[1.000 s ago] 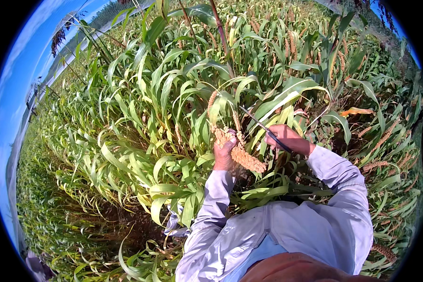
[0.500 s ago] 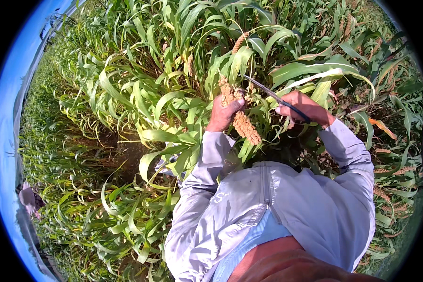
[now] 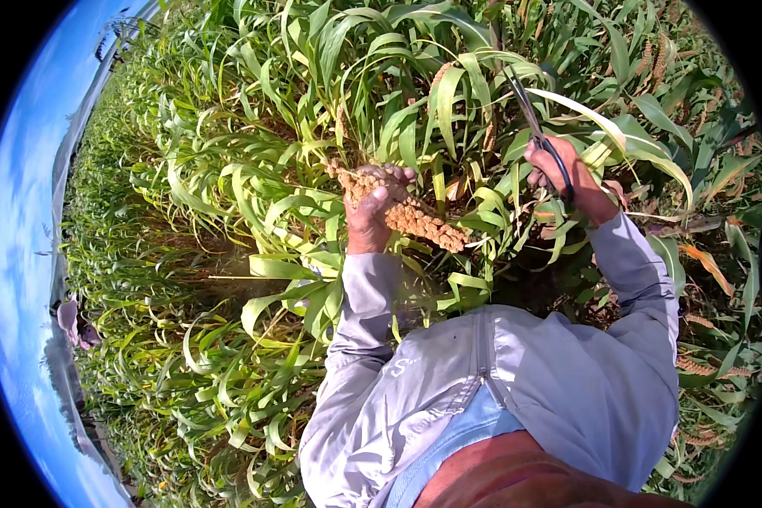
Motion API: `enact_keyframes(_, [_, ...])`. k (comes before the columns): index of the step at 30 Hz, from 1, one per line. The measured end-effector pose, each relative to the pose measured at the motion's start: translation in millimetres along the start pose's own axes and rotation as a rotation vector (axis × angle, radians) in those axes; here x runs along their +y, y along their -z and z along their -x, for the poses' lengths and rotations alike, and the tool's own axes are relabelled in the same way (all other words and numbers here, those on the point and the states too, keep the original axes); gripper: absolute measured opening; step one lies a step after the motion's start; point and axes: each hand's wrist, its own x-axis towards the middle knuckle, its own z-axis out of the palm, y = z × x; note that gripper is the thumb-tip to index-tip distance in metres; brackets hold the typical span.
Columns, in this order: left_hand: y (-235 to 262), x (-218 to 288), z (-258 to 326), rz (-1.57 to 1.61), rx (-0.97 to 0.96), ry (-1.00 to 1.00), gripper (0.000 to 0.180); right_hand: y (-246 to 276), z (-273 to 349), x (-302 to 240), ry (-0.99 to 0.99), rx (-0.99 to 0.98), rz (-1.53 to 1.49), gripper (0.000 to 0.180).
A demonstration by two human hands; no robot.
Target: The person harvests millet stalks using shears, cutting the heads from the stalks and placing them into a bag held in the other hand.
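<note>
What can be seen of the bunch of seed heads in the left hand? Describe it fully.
The bunch of seed heads is orange-tan and knobbly, with small clusters packed closely together. It slants from upper left to lower right, with green leaves around it. The left hand grips it, thumb across, and an end sticks out on each side. The number of heads is unclear.

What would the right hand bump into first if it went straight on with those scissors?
The right hand, scissors leading, would probably meet green leaves first; depth is unclear.
</note>
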Motion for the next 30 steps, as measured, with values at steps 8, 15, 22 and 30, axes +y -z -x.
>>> enact_keyframes(8, [-55.6,-32.4,-56.3,-0.303,0.062,0.041,0.039,21.1,-55.6,-33.3,0.054,0.082,0.284,0.027])
enact_keyframes(15, [-40.0,-80.6,-88.8,-0.183,0.031,0.103,0.036,17.6,-64.9,-22.1,0.016,-0.364,0.374,0.025])
enact_keyframes(22, [-47.3,-72.9,-53.7,-0.152,0.054,0.208,0.048,10.7,-51.5,-8.5,0.115,-0.506,0.280,0.029])
enact_keyframes(30, [-39.8,-30.7,-3.2,-0.001,0.037,0.222,0.043,-1.7,4.3,9.2,0.212,-0.460,0.227,0.015])
